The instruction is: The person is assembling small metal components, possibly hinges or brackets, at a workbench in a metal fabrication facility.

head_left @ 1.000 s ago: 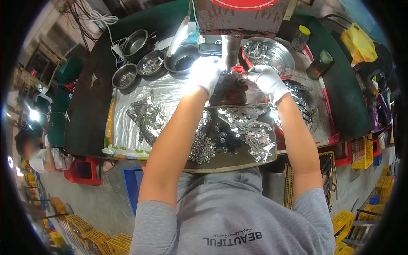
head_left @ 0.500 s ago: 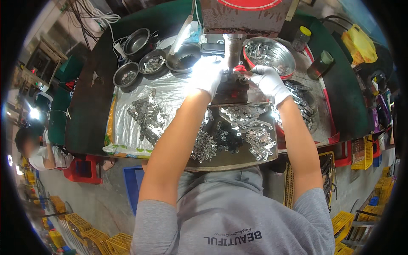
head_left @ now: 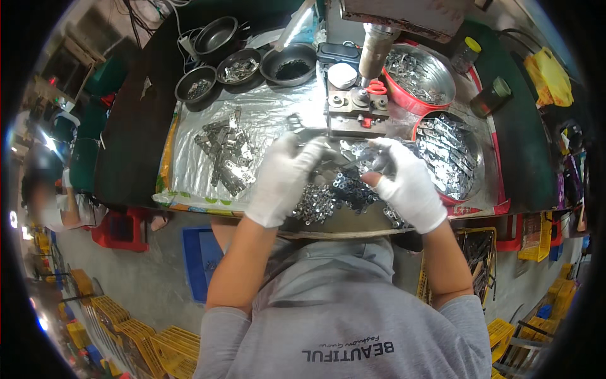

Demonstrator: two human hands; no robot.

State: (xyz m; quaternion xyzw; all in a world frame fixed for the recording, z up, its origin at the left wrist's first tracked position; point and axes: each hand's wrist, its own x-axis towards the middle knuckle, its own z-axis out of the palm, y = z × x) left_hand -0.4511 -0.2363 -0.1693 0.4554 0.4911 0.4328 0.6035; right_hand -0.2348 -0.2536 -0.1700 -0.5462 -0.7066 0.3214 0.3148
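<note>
Metal strips, dark bench, right fingers apart, empty, left fingers unclear, yellow crates

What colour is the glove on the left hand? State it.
White: the glove on the left hand, best seen in the head view.

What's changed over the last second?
The left hand and right hand moved back from the press block toward the body, near the loose metal parts. Blur hides what they hold. The dark bowls and yellow-lidded jar stayed put.
</note>
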